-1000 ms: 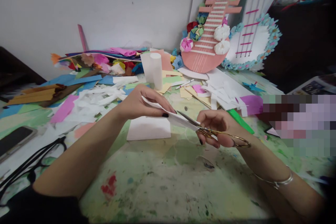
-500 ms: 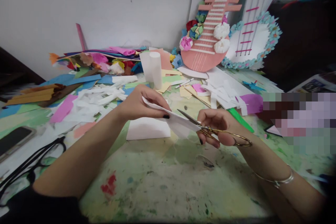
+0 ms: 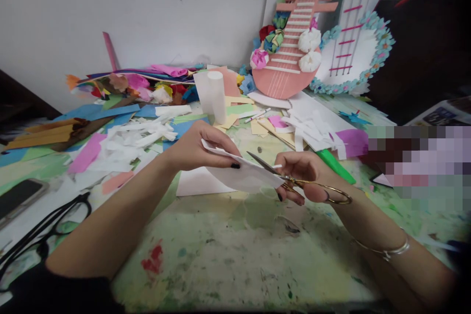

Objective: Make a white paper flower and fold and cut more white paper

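Note:
Pinched between the thumb and fingers of my left hand [image 3: 206, 146] is a piece of white paper [image 3: 241, 176], held tilted above the table. My right hand [image 3: 303, 174] grips gold-handled scissors [image 3: 305, 184], with fingers through the loops. Their blades are parted around the paper's right end, one blade showing above it and pointing left. A thin paper edge stands up beside the blades. Below my left hand, another white sheet [image 3: 198, 182] lies on the table, partly covered by the held paper.
Black glasses [image 3: 64, 216] and a phone [image 3: 22, 201] lie at the left. White paper strips [image 3: 132, 144] are heaped behind them. A white roll [image 3: 216, 98] stands at the back, near a pink paper lute [image 3: 283, 73]. A green strip [image 3: 335, 166] lies behind my right hand.
The held paper has shifted slightly and turned to show more of its face, covering more of the sheet below. A thin edge now lifts near the blades. The view has moved a little.

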